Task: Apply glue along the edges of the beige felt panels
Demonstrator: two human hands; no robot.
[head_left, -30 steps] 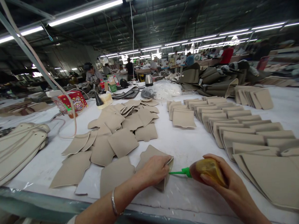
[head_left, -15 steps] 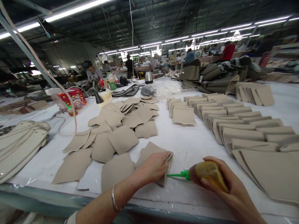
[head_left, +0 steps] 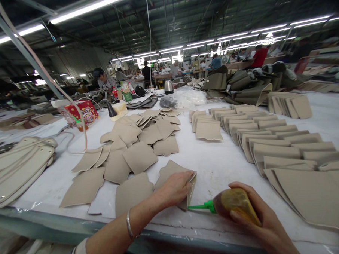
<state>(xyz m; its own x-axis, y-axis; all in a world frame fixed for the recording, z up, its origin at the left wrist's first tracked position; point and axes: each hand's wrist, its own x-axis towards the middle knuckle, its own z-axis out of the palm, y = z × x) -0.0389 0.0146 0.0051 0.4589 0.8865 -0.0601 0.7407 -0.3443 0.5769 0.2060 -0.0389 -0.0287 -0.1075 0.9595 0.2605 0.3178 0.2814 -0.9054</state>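
My left hand (head_left: pixel 175 188) is closed on the right edge of a beige leather-like panel (head_left: pixel 169 169), which it presses to the table while lifting that edge a little. In my right hand (head_left: pixel 260 213) lies a squeeze bottle (head_left: pixel 236 204) of amber liquid, fingers wrapped round it. The bottle is tipped on its side, and its green nozzle (head_left: pixel 199 207) points left. The nozzle tip is at the panel's near right corner, where a shiny strip shows along the edge. More beige panels (head_left: pixel 139 158) lie loosely overlapped to the left of my hands.
Rows of folded beige pieces (head_left: pixel 271 145) stand along the right. Pale stitched panels (head_left: pixel 25 163) are stacked at the far left, near a hanging hose (head_left: pixel 83 127). A red box (head_left: pixel 84 112), a kettle (head_left: pixel 168 87) and clear plastic (head_left: pixel 187 98) sit further back. People work beyond.
The bottle in my right hand has moved slightly toward me, its nozzle tip sliding down along the panel's edge to the near corner. My left hand stays in place.
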